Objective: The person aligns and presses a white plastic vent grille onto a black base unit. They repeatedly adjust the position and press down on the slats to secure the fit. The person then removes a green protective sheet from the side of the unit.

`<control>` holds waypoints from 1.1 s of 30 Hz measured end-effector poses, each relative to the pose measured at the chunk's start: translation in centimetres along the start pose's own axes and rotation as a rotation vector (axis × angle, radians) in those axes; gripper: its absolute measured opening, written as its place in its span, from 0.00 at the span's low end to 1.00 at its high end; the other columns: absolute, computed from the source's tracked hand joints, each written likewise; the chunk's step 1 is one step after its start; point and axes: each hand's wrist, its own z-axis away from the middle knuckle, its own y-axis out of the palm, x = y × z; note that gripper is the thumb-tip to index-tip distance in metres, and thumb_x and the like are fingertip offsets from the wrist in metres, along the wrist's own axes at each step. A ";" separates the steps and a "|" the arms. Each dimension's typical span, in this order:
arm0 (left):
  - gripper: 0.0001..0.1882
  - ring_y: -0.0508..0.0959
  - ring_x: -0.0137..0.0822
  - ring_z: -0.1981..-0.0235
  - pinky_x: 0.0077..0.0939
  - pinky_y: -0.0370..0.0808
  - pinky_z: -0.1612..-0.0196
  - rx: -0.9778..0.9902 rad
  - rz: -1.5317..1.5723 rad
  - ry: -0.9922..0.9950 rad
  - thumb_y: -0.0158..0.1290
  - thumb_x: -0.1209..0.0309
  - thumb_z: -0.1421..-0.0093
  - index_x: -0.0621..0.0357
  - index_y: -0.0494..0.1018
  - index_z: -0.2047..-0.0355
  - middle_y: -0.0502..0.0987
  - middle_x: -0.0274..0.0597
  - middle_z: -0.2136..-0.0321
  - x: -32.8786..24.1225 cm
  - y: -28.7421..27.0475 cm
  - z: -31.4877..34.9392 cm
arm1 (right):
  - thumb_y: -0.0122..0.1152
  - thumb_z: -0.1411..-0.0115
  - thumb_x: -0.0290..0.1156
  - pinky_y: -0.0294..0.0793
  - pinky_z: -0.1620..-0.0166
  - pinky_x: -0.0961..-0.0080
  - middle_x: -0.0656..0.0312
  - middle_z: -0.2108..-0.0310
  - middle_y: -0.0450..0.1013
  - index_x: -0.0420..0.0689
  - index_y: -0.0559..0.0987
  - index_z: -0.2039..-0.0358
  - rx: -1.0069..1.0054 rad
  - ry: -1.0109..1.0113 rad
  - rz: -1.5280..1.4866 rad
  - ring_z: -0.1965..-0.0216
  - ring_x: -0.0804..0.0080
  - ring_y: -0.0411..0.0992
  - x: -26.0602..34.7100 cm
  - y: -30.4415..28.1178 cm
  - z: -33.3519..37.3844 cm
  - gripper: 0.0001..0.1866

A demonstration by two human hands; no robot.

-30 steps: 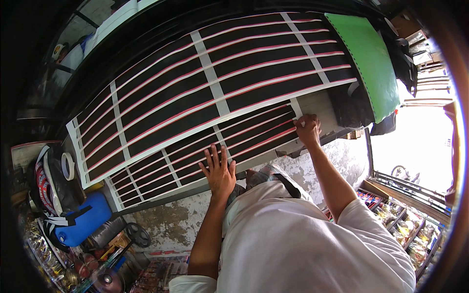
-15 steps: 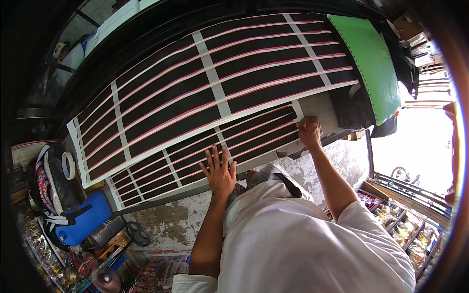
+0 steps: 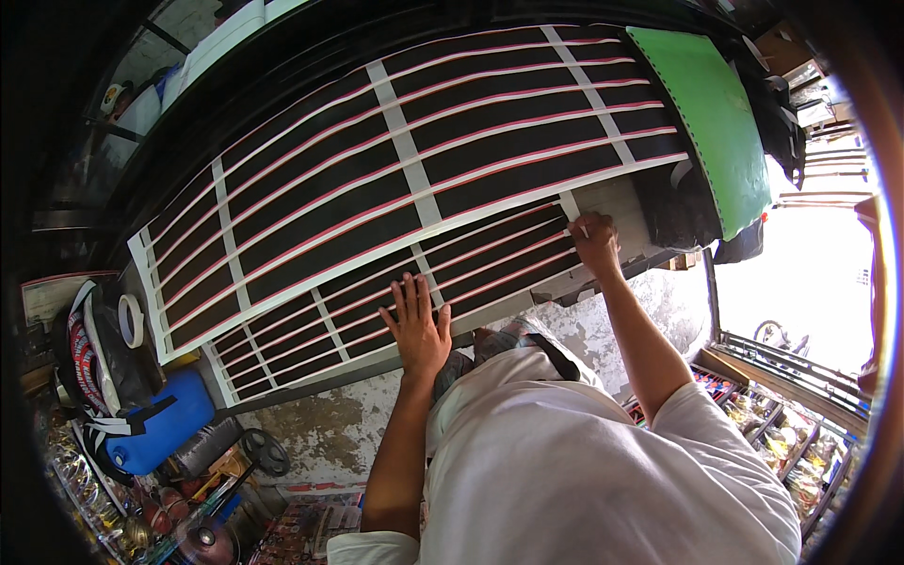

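Note:
A large black sheet with white-and-red stripes and grey cross bands [image 3: 325,179] spans the worktop. Nearer to me, partly under its lower edge, lies a smaller black striped sheet [image 3: 508,273]. My left hand [image 3: 421,339] rests flat on the smaller sheet, palm down and fingers spread, around the middle of its near side. At that sheet's right end my right hand [image 3: 597,245] is closed, thumb and fingers pinched at the end of a stripe. Whatever is between those fingers is too small or hidden to name.
A green board [image 3: 708,122] with a dotted edge stands at the right end of the worktop, beside black plastic [image 3: 667,207]. At left are a roll of tape [image 3: 131,320] and a blue jug [image 3: 169,428]. Packed goods [image 3: 782,443] fill racks at lower right.
My right hand has turned and shifted slightly at the sheet's right end. The left hand has slid a little to the left and away from me, still flat.

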 end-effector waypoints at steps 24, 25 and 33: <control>0.39 0.44 0.56 0.17 0.78 0.41 0.24 0.031 -0.041 0.019 0.44 0.48 0.22 0.51 0.49 0.18 0.47 0.48 0.18 0.6 -0.4 -0.5 | 0.77 0.40 0.39 0.72 0.44 0.32 0.54 0.50 0.76 0.53 0.85 0.70 -0.049 0.019 0.027 0.42 0.41 0.74 1.1 1.3 -0.4 0.08; 0.39 0.45 0.56 0.18 0.78 0.41 0.24 0.031 -0.041 0.020 0.44 0.48 0.22 0.51 0.49 0.18 0.48 0.48 0.18 0.6 -0.4 -0.5 | 0.77 0.40 0.39 0.72 0.44 0.33 0.54 0.50 0.76 0.53 0.85 0.70 -0.051 0.025 0.027 0.42 0.41 0.74 1.2 1.2 -0.4 0.08; 0.39 0.46 0.55 0.18 0.78 0.43 0.24 0.011 -0.043 0.024 0.44 0.48 0.22 0.51 0.51 0.19 0.48 0.47 0.18 0.5 -0.3 -0.6 | 0.77 0.40 0.39 0.71 0.42 0.36 0.55 0.50 0.76 0.54 0.85 0.71 -0.088 -0.016 0.036 0.42 0.43 0.73 1.0 1.5 -0.5 0.08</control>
